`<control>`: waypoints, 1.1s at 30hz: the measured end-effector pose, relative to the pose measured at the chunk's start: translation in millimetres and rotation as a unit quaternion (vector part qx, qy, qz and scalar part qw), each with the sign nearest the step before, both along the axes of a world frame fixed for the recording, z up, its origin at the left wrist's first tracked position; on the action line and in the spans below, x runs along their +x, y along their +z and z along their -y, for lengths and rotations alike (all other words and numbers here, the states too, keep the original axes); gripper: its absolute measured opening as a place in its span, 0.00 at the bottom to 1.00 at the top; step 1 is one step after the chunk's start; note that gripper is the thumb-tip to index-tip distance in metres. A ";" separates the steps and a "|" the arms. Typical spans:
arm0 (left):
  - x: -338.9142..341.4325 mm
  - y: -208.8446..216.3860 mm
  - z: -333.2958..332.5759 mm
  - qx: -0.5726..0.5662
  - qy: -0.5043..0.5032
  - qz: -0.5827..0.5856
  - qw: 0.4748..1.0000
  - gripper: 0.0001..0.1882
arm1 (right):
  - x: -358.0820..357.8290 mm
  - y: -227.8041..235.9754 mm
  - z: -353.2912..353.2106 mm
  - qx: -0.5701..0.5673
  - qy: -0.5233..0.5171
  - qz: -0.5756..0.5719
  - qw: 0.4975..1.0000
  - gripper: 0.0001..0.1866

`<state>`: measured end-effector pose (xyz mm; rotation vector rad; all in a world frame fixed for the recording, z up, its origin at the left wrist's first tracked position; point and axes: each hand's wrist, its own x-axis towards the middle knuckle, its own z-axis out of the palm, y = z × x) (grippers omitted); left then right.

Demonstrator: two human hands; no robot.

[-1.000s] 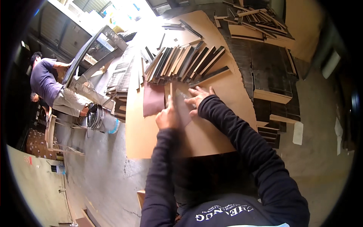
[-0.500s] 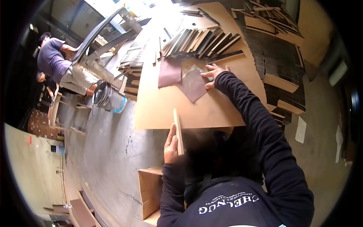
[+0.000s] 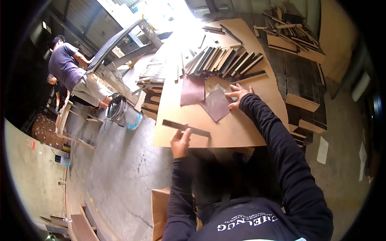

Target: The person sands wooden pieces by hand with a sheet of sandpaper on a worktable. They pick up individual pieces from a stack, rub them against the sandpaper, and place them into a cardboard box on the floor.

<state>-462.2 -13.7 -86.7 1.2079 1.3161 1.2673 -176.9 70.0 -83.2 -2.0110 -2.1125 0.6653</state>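
My left hand (image 3: 181, 141) grips a dark, narrow wooden strip (image 3: 185, 128) near its middle, just above the near edge of a brown board (image 3: 249, 132). The strip lies crosswise with its dark face showing. My right hand (image 3: 240, 96) rests with fingers spread on the right side of a purplish-brown sheet, which looks like sandpaper (image 3: 217, 106). A second such sheet (image 3: 192, 91) lies to its left, partly overlapped. Beyond them a fanned row of wooden strips (image 3: 221, 61), with black and pale faces, lies on the board.
Stacked dark boards (image 3: 301, 76) with loose strips on top stand at the right. A cardboard box (image 3: 161, 209) is on the floor beside my left forearm. At the left, a person in a purple shirt (image 3: 66, 66) bends near a bucket (image 3: 124, 114); another person is behind.
My left hand has moved up over the board's near edge and turned the strip from upright to crosswise, dark face showing. My right hand stays on the sheet; the whole view has shifted slightly.
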 end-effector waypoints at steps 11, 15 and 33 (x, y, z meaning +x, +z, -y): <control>57.6 12.0 -64.5 0.176 -0.036 -0.324 0.929 0.11 | -3.3 2.3 2.9 -0.001 0.027 0.016 1.000 0.34; 95.3 13.9 -65.5 0.173 -0.027 -0.679 0.713 0.16 | 2.6 -3.0 3.3 0.007 0.024 -0.008 1.000 0.32; 136.9 4.7 -89.2 0.242 -0.038 -0.713 0.657 0.08 | 1.0 13.7 14.5 -0.015 0.041 -0.043 0.998 0.31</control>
